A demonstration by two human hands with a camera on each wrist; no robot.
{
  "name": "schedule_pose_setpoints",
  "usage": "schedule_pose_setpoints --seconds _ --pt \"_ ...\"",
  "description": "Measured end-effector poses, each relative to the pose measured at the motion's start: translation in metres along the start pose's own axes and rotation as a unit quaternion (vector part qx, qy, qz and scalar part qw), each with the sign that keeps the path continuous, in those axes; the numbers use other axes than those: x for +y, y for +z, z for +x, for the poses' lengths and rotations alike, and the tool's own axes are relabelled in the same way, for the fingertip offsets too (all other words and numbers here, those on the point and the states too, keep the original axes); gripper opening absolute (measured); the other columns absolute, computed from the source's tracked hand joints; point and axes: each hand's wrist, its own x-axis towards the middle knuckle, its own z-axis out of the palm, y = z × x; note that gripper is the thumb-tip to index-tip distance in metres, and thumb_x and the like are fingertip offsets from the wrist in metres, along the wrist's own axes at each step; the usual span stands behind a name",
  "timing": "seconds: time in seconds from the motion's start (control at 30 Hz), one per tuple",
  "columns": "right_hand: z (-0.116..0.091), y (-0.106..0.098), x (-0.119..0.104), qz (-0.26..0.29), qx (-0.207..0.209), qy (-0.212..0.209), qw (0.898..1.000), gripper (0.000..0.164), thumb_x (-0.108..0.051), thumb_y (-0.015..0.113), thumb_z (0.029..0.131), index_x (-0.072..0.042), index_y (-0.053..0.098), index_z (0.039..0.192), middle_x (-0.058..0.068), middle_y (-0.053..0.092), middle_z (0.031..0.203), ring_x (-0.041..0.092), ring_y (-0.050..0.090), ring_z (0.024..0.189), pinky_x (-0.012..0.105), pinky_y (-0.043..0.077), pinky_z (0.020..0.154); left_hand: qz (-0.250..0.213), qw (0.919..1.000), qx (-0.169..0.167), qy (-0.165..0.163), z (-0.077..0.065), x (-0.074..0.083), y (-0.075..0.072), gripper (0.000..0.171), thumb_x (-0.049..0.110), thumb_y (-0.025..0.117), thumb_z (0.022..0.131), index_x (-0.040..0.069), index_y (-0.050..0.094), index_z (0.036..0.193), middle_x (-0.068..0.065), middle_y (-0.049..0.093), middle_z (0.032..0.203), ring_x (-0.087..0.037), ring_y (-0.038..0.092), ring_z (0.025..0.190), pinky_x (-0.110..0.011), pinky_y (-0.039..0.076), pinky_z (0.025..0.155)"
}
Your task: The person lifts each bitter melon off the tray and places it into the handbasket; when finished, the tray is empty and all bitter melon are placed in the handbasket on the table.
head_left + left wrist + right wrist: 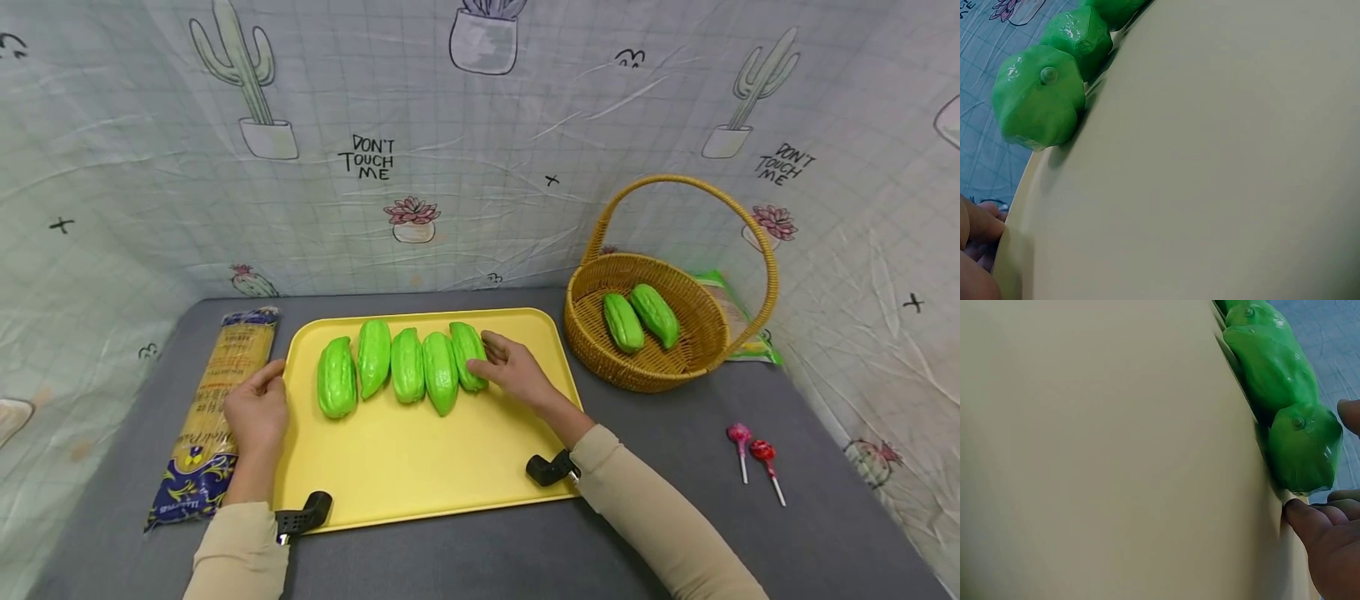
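Several glossy green ridged gourds (pixel 407 367) lie side by side across the back half of a yellow tray (pixel 405 475). My left hand (pixel 258 412) is at the tray's left rim, its bent fingers holding the edge; the left wrist view shows a fingertip against the rim. My right hand (pixel 517 372) is spread around the rightmost gourd (pixel 468 357), which rests on the tray. In the right wrist view the thumb (pixel 1350 417) stands apart from that gourd, with the other fingers by its lower end.
A wicker basket (pixel 592 362) with a tall handle stands at the back right, two green gourds (pixel 639 317) inside. Behind it lies a green-edged packet (pixel 761 348). Two lollipops (pixel 763 451) lie at the right. Left of the tray is a pasta packet (pixel 213 392).
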Motion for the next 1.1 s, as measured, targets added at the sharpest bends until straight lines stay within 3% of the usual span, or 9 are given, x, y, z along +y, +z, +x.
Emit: schedule_pose_setpoints --seconds 0.77,1.1 --pt "-0.0028 0.0048 0.0002 0.002 0.0 -0.019 1.0 0.078 -0.019 0.065 0.101 0.004 0.02 0.16 0.023 0.027 0.166 0.035 0.035 0.152 0.047 0.04 0.12 0.004 1.0 -0.001 -0.005 -0.002 -0.001 0.0011 0.037 0.015 0.046 0.108 0.011 0.062 0.141 -0.013 0.06 0.146 -0.028 0.06 0.131 -0.043 0.052 0.109" --pt "-0.0062 0.0033 -0.0024 0.001 0.01 -0.016 1.0 0.075 -0.02 0.065 0.101 0.002 0.025 0.16 0.021 0.03 0.166 0.033 0.036 0.151 0.045 0.041 0.12 0.0 0.9999 0.012 0.006 -0.0001 0.0005 0.0011 0.037 0.008 0.046 0.105 0.007 0.064 0.138 -0.015 0.062 0.143 -0.028 0.058 0.134 -0.04 0.051 0.111"
